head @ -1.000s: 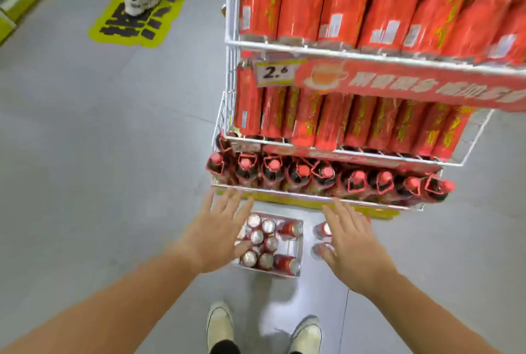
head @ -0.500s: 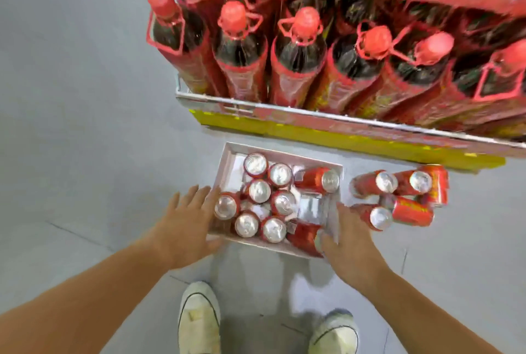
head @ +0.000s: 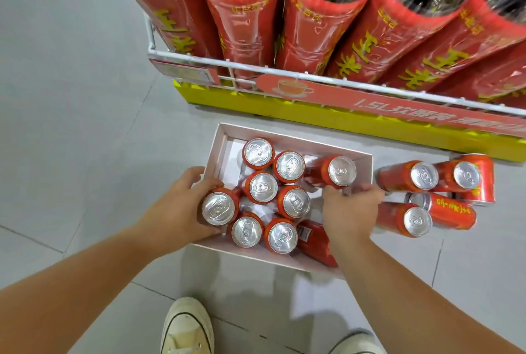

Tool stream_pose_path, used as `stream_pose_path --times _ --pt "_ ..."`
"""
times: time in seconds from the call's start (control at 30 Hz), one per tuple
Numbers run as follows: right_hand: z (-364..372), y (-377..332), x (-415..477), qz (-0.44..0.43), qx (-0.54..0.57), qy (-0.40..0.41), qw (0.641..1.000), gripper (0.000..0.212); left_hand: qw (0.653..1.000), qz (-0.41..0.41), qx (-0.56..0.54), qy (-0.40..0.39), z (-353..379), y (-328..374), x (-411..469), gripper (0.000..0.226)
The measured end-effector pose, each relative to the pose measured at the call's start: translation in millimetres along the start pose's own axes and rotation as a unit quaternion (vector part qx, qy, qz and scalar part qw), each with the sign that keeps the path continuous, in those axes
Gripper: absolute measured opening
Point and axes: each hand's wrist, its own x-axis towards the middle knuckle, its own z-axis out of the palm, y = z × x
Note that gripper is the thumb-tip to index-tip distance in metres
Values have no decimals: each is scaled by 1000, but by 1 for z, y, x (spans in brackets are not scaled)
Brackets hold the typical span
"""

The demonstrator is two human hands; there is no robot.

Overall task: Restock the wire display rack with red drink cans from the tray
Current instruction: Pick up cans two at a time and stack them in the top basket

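The left hand wraps a near-left can to lift it, the right hand curls over the tray, its grip hidden

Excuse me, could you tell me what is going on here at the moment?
A person is crouched over a tray of red cans on the floor, in front of a wire rack full of large bottles. The left hand grips an upright can at the tray's left edge; the right hand reaches in on the right. More cans lie loose on the floor.
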Motion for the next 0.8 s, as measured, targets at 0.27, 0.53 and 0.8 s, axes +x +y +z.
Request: stream_pose_path --times 0.27,0.53,0.8 --pt "8 3 21 -121 7 -50 991 52 998 47 2 42 -4 -3 10 73" --pt "-10 -11 22 -144 8 -101 984 52 996 42 -56 53 -44 34 7 68" --pt "-51 -62 -10 -149 60 -181 970 35 959 -55 -276 -39 -78 100 3 56"
